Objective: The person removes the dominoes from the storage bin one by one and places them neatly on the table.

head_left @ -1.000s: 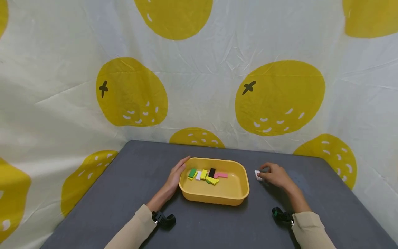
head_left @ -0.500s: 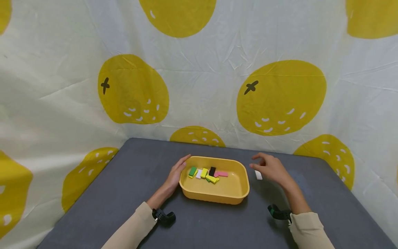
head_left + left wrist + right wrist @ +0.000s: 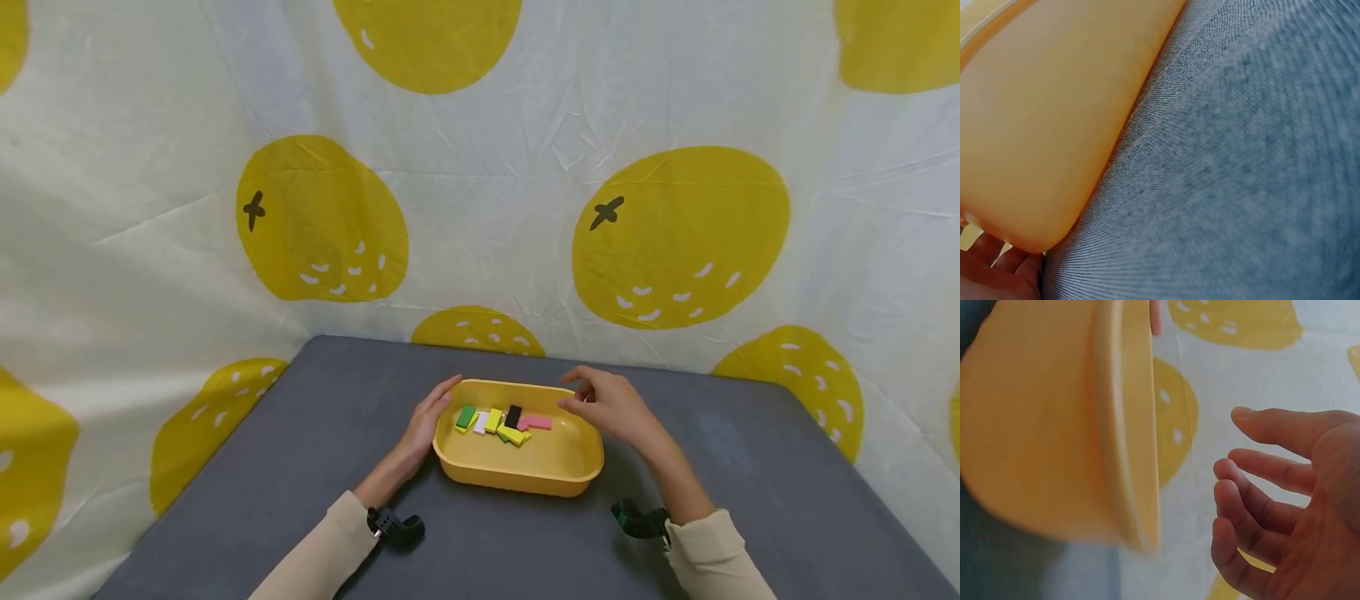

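Observation:
A yellow-orange plastic tub [image 3: 517, 479] stands on the grey table, holding several small coloured blocks. Among them are a green block [image 3: 466, 417], a black block [image 3: 513, 416] and a pink block [image 3: 538, 422]. My left hand [image 3: 420, 429] holds the tub's left end, its thumb at the rim and fingers along the outer wall. In the left wrist view, fingers [image 3: 1007, 265] show at the tub's lower corner. Above the right rim hovers my right hand [image 3: 611, 404]. Its bent fingers and thumb are apart with nothing between them. The white block on the table is hidden behind that hand.
The dark grey table [image 3: 337, 375] reaches back to a white curtain [image 3: 487, 242] printed with large yellow fruit. Each wrist wears a black strap, such as the left strap [image 3: 393, 527].
My right hand has let go of the white block on the table, risen, and moved left to the tub's right rim. The left hand stays at the tub.

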Demonstrator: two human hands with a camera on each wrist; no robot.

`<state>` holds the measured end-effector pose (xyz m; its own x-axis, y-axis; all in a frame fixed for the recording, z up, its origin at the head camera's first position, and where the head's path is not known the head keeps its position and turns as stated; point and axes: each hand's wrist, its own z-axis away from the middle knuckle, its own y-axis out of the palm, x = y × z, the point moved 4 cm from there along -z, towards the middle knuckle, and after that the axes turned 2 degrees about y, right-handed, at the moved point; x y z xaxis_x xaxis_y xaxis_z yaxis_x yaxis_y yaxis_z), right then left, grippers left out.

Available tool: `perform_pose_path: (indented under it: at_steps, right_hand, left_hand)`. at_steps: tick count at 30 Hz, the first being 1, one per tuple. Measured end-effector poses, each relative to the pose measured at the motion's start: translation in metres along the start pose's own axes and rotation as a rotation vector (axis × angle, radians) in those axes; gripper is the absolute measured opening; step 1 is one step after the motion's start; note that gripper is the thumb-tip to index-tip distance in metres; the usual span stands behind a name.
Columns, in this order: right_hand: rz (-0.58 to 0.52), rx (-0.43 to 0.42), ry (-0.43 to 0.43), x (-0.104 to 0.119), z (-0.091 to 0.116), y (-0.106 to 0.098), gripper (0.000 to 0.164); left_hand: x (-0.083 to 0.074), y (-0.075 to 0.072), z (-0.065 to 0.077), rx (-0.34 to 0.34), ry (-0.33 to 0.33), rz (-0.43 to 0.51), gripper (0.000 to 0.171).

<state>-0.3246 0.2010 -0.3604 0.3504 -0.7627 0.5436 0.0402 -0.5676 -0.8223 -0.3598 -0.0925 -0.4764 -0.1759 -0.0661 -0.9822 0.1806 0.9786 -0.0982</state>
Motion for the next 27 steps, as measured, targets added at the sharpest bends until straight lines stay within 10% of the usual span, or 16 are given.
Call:
perform_pose_path:
  at_steps: [27]
  right_hand:
    - [-0.038, 0.153, 0.103, 0.01, -0.038, 0.084, 0.036]
  left_hand:
    - [0.002, 0.0, -0.001, -0.009, 0.012, 0.007, 0.048]
